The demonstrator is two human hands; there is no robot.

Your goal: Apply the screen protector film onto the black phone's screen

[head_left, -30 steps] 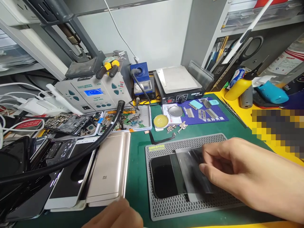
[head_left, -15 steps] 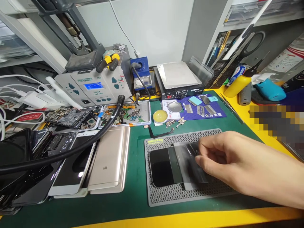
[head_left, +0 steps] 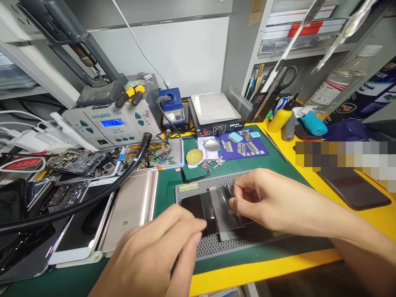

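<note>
A black phone screen (head_left: 193,206) lies face up on a grey honeycomb anti-slip mat (head_left: 216,248). Over its right part sits a clear protective film (head_left: 224,212) with a raised, cloudy layer. My right hand (head_left: 262,202) pinches this film's right side between thumb and curled fingers. From the lower left, my left hand (head_left: 163,243) reaches over the mat, its thumb and fingertips drawn together by the screen's near edge. Whether anything is between those left fingertips is hidden.
Several phones, one gold-backed (head_left: 130,210), line the left, crossed by a black hose (head_left: 102,189). Behind stand a rework station (head_left: 114,123), a parts tray (head_left: 177,154) and a hot plate (head_left: 216,109). Another phone (head_left: 354,187) lies right, near a yellow bottle (head_left: 280,119).
My left hand has come into view from below, up to the screen's near edge. My right hand keeps its pinch on the film. The whole view has shifted, with the scene further left.
</note>
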